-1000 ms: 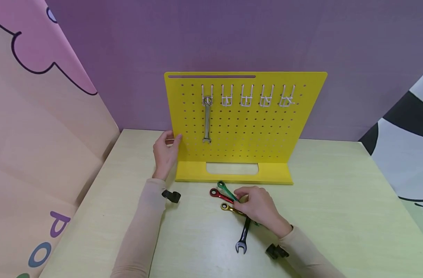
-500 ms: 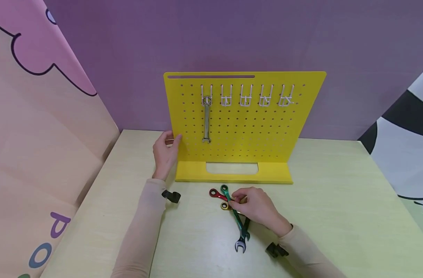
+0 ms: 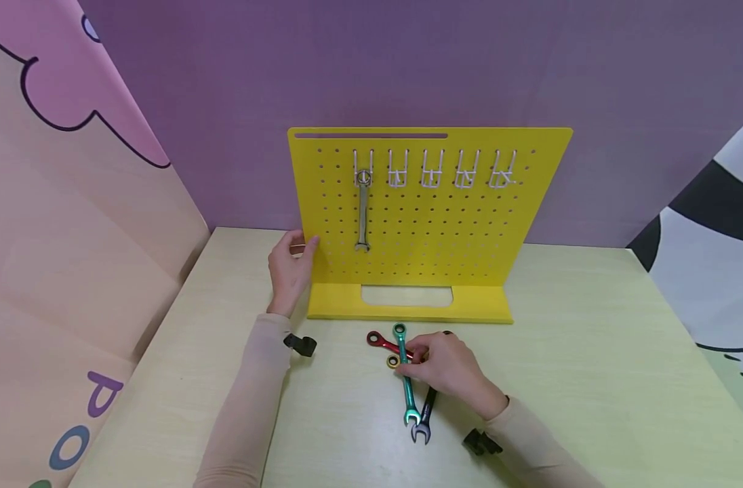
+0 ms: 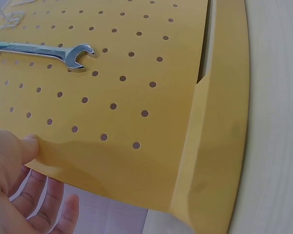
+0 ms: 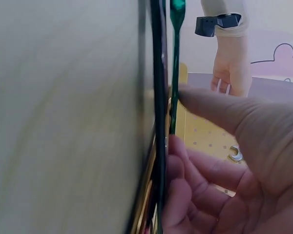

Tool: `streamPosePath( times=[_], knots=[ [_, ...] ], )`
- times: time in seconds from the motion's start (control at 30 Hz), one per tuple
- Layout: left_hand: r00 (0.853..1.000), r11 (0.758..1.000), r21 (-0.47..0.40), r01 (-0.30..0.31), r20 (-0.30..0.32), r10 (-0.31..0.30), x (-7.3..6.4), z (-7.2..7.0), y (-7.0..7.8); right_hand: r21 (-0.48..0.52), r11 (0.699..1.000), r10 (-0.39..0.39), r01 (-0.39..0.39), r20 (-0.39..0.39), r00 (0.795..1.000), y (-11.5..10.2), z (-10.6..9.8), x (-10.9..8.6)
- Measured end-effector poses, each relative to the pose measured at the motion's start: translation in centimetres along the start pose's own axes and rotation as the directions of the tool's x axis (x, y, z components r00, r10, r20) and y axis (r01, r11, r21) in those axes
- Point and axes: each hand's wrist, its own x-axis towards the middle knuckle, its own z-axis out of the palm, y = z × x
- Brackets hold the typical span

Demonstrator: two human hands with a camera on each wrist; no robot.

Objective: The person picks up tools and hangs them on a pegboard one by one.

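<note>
My left hand (image 3: 290, 271) grips the left edge of a yellow pegboard (image 3: 432, 237), thumb on the front face and fingers behind, as the left wrist view (image 4: 10, 180) also shows. With thumb and fingers, my right hand (image 3: 453, 369) pinches a green combination wrench (image 3: 409, 396), its ring end toward the board and its open end toward me. Under and beside it lie a red wrench (image 3: 380, 341), a gold wrench (image 3: 392, 362) and a dark wrench (image 3: 423, 427), each partly covered by my hand or the green wrench. A silver wrench (image 3: 363, 215) hangs by its ring from the leftmost hook.
Several white double hooks (image 3: 432, 171) run in a row to the right of the silver wrench, bearing nothing. The board's base (image 3: 335, 301) stands on a pale wooden table (image 3: 591, 352). Behind rises a purple wall (image 3: 408, 61), with a printed panel (image 3: 72, 224) at left.
The green wrench has swung from slanting under my right hand to nearly straight up and down, its open end moving left. My left hand has stayed on the board's edge.
</note>
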Motion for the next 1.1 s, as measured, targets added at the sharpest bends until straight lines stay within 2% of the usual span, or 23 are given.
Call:
streamPosePath(
  times=[0.27,0.63,0.97,1.1],
  knots=[
    [1.0,1.0,0.011,0.004,0.001,-0.004,-0.1,0.0,-0.1,-0.015,1.0,-0.016,0.016,-0.015,1.0,0.3,0.1,0.1],
    [1.0,1.0,0.004,-0.009,0.004,0.009,-0.1,-0.1,0.0,0.044,0.999,0.006,-0.005,-0.031,0.999,1.2,-0.3,0.5],
    [1.0,1.0,0.019,0.004,0.003,-0.004,-0.1,-0.1,0.0,0.127,0.992,0.015,-0.01,-0.037,0.999,1.7,-0.6,1.0],
    [1.0,1.0,0.019,0.009,0.003,-0.009,0.0,-0.1,0.0,0.147,0.989,0.013,-0.011,-0.01,1.0,1.8,-0.7,1.1]
  ],
)
